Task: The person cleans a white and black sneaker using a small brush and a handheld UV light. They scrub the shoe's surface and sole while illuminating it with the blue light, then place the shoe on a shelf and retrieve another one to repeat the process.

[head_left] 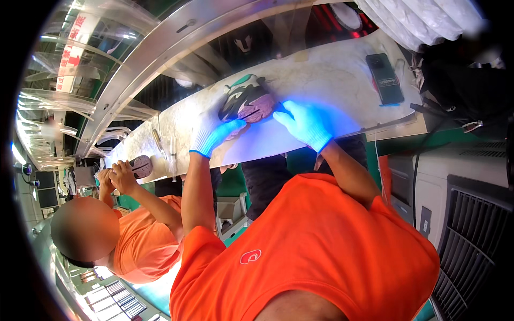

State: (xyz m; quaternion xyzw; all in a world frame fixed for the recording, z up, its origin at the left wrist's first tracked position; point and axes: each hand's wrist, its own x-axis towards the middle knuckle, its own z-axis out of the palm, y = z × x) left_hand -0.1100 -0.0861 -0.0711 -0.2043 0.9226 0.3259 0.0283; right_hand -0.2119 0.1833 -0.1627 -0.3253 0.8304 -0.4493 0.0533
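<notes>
A shoe [249, 102] with a pinkish-brown sole and black, grey and green parts lies tilted over the bench, its sole partly facing me. A dark narrow line crosses the sole. At its left side is my left hand [213, 136], in a white glove lit blue, closed on the shoe with the thumb along the sole's near edge. My right hand [306, 126], gloved likewise, is by the shoe's right edge. Its thumb and forefinger are apart, and I see nothing between them; the other fingers are partly hidden.
The pale worktop [342, 69] bears a dark phone [384, 79] at the right. To the left, a co-worker in orange holds another sole [141, 166]. A metal frame [139, 59] with clear hanging strips runs along the far left. A grey machine [466, 214] stands to my right.
</notes>
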